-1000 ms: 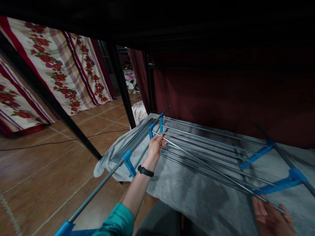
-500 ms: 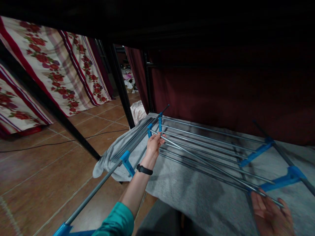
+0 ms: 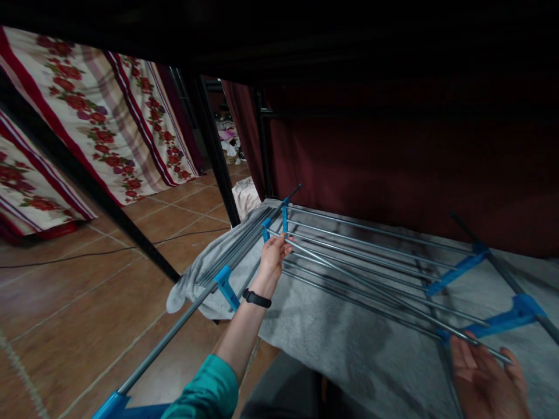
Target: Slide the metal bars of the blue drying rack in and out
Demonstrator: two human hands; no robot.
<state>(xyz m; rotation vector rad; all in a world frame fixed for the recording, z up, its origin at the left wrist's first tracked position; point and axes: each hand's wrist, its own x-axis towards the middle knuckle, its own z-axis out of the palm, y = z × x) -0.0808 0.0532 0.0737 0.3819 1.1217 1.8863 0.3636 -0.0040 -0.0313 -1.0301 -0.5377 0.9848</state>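
Observation:
A folding drying rack (image 3: 375,256) of grey metal rods with blue plastic brackets lies flat on a grey blanket (image 3: 349,343) over a lower bunk. My left hand (image 3: 274,256) reaches forward, fingers curled round the far end of one loose-looking rod near two blue clips (image 3: 275,224). A black band sits on that wrist. My right hand (image 3: 487,381) is at the lower right, palm up with fingers spread, under the near end of the same rod and touching it.
A long grey pole with blue ends (image 3: 174,331) runs from the rack toward the lower left. Black bunk posts (image 3: 218,157) stand beside a tiled floor (image 3: 87,291). Floral curtains (image 3: 100,116) hang at left, a dark red curtain (image 3: 393,163) behind the rack.
The view shifted slightly. My right hand moved a little up and right under the rod's near end. My left hand keeps its hold on the rod.

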